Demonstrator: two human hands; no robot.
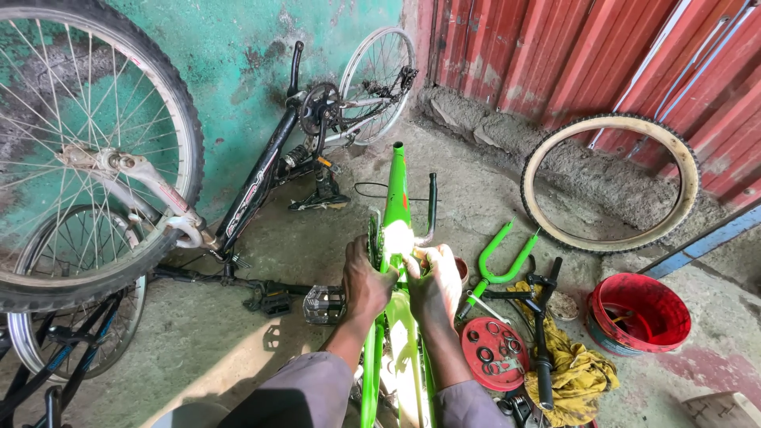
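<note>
Both hands (400, 281) on green frame (396, 206), floor space L.

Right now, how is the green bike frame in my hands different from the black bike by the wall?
The green bike frame is bare, with no wheels fitted; the black bike carries at least a rear wheel, crank and pedals. The green frame is gripped by the left hand and right hand; the black bike lies untouched against the green wall. Both are off their wheels, not standing upright.
</note>
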